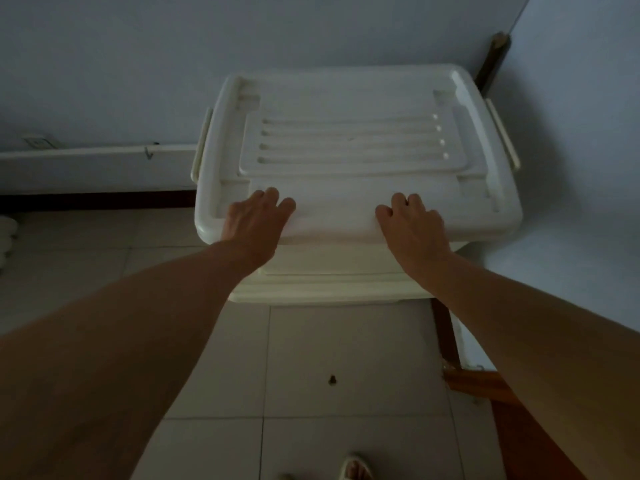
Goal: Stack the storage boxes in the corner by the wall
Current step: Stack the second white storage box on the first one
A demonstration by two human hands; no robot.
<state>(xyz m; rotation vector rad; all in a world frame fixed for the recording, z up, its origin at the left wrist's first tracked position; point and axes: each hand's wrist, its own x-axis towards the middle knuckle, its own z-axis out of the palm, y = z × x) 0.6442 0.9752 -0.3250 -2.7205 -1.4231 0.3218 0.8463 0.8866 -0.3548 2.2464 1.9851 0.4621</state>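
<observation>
Hands on the top storage box (356, 147), stacked in the corner by the wall (104, 64).

Left hand (254, 218) and right hand (414, 223) rest on its near lid edge, fingers loosely curled, pressing rather than gripping. A hard shove could skew it off the lower box (329, 282), which is mostly hidden beneath. Dim light blurs the side latches and the floor (346, 358).

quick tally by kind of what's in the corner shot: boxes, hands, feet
white plastic storage boxes: 2, the upper lidded box stacked on the lower box
bare hands: 2, left hand and right hand, both resting on the upper lid's near edge
sandalled feet: 1
total: 5
</observation>
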